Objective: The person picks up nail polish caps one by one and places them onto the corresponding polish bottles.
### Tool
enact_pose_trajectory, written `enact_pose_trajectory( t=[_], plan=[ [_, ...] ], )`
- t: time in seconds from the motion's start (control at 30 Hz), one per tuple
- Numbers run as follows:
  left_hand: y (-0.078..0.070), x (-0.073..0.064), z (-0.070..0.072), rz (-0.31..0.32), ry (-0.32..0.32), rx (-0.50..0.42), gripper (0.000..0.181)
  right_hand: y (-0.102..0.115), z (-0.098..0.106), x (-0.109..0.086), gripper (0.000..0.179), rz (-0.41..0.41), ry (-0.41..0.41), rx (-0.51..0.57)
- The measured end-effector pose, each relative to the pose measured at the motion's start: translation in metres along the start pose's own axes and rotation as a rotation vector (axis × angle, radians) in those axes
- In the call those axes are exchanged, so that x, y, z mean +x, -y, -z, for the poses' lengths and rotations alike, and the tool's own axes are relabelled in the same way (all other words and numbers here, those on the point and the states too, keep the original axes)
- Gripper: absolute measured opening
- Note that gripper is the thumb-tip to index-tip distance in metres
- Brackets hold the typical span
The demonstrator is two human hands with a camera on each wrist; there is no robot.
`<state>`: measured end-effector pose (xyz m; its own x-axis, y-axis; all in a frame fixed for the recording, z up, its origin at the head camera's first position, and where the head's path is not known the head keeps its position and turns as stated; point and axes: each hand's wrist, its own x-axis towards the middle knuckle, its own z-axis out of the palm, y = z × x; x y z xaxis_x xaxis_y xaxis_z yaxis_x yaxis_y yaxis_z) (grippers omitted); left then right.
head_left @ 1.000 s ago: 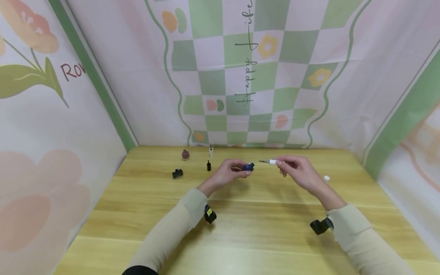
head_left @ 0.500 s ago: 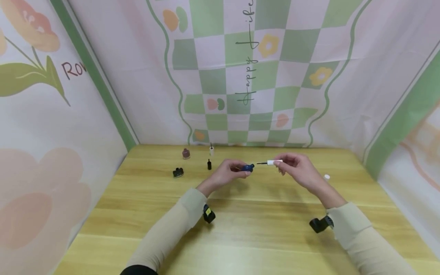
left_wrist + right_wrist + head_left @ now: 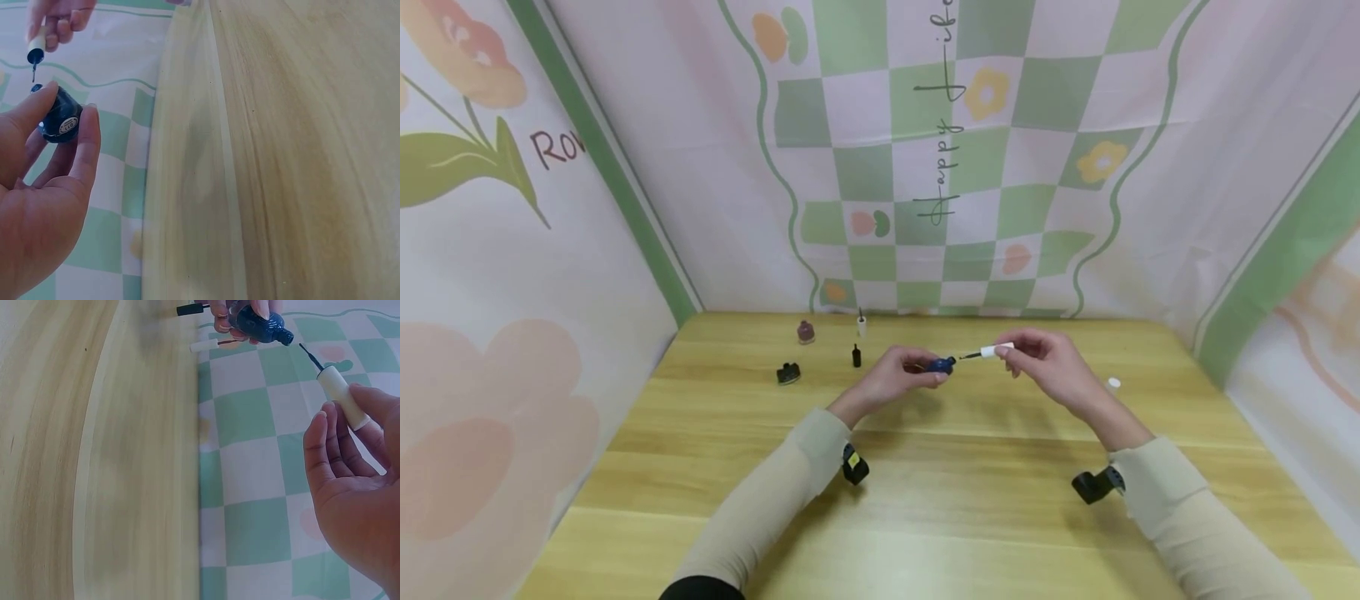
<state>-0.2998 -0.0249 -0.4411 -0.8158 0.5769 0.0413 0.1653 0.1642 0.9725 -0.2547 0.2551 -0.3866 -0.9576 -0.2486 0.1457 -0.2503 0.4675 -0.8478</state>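
My left hand (image 3: pixel 891 379) pinches a small dark blue nail polish bottle (image 3: pixel 60 119) between thumb and fingers, clear above the table. The bottle is tilted, its uncapped neck pointing toward the right hand. Opposite it, my right hand (image 3: pixel 1051 367) pinches a nail polish brush (image 3: pixel 342 397) by its white cap. The brush's dark bristle end points at the bottle's mouth, with a small gap between them in the right wrist view. A round pale label with print shows on the bottle's base in the left wrist view.
On the wooden table (image 3: pixel 925 500), left of the hands, stand a purple polish bottle (image 3: pixel 806 332) and a black one (image 3: pixel 787 373). Beside them, a white-capped brush (image 3: pixel 861 326) and a black-capped brush (image 3: pixel 856 357) stand bristles up. A small white round thing (image 3: pixel 1114 383) lies at right.
My right hand has brought the brush slightly left, its tip now nearer the bottle's mouth and angled a little downward. The left hand and bottle have stayed nearly still.
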Motion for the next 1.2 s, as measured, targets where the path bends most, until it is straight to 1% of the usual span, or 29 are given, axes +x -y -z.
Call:
enact_pose_trajectory(
  t=[0.2, 0.53, 0.83, 1.2],
  plan=[
    [0.0007, 0.0002, 0.0003, 0.002, 0.008, -0.011, 0.03, 0.0043, -0.0021, -0.0005, 0.028, 0.005, 0.012, 0.016],
    [0.0022, 0.0, -0.0014, 0.0, 0.006, -0.024, 0.03, 0.0034, -0.0049, 0.0002, 0.027, 0.017, 0.009, 0.014],
    [0.0024, 0.0004, -0.0021, -0.032, 0.022, -0.058, 0.025, 0.0046, -0.0078, 0.0019, 0.024, 0.023, 0.022, 0.004],
    [-0.0006, -0.0028, -0.0043, -0.02, 0.014, -0.032, 0.023, 0.0049, -0.0097, 0.002, 0.023, 0.028, 0.031, 0.01]
  ],
)
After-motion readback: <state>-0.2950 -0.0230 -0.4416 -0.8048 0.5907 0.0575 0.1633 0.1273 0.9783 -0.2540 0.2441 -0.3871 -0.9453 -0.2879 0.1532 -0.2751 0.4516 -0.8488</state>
